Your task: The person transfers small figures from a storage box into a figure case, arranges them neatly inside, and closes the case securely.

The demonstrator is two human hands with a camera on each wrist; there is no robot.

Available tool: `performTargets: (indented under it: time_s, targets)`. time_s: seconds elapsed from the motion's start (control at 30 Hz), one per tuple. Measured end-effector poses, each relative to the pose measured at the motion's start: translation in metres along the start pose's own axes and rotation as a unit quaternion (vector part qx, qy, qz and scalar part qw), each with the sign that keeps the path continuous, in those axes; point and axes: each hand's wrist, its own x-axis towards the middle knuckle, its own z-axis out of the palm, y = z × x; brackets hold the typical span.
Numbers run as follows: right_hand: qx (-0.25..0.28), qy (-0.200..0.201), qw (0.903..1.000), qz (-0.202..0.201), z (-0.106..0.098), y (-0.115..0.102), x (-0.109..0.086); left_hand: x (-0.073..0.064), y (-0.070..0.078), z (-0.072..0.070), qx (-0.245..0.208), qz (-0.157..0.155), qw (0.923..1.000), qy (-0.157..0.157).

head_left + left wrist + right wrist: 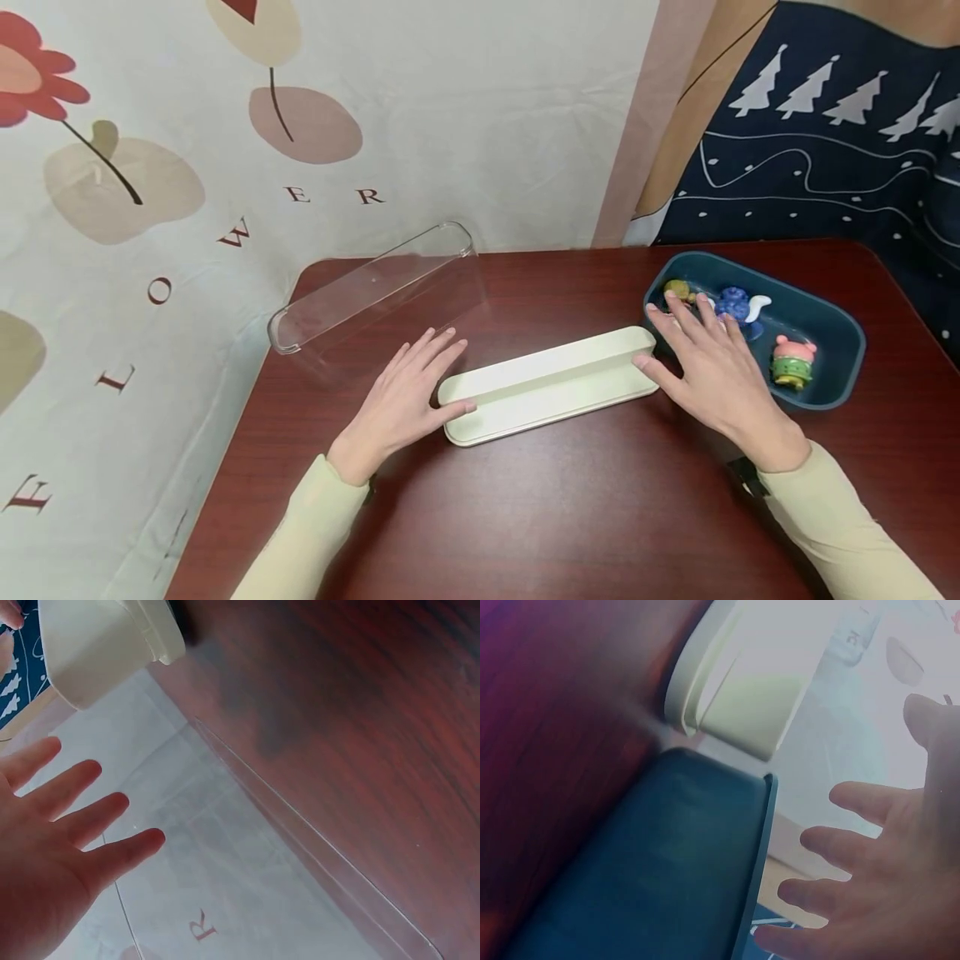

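A long, shallow cream box (551, 385), uncovered, lies on the table between both hands. At its left end is my left hand (408, 392), fingers spread and straight, thumb over the rim in the head view. My right hand (708, 375) is spread above the box's right end and the near side of a dark blue basin (846, 379). Neither hand grips anything. The left wrist view shows the box's end (105, 652) beyond the left hand's (67, 847) outstretched fingers. In the right wrist view, the right hand (877, 862) is apart from the basin (660, 847).
Behind the left hand, a clear plastic lid (375, 287) lies at the table's back left. The basin holds a pink and green animal figure (792, 362), a blue toy with white parts (735, 305) and a yellowish piece (678, 289). A printed cloth (480, 125) hangs behind the table (570, 517).
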Motion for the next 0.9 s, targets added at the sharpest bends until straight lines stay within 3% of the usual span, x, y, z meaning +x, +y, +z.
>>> performTargets:
  time_s: [0.13, 0.47, 0.67, 0.9]
  targets:
    - [-0.005, -0.006, 1.0, -0.005, 0.005, -0.004, 0.002, 0.0, -0.002, 0.002, 0.005, 0.011, 0.9999, -0.008]
    - [-0.01, -0.011, 0.9998, -0.017, 0.01, -0.008, 0.001, 0.005, -0.011, 0.008, 0.001, 0.059, 0.9981, 0.02]
    - [-0.016, 0.0, 0.9994, -0.03, 0.011, -0.007, -0.001, 0.017, -0.017, 0.01, -0.019, 0.049, 0.9986, 0.009]
    - [-0.022, 0.006, 0.9992, -0.032, 0.011, -0.004, -0.002, 0.032, -0.02, 0.014, -0.091, 0.029, 0.9954, -0.006]
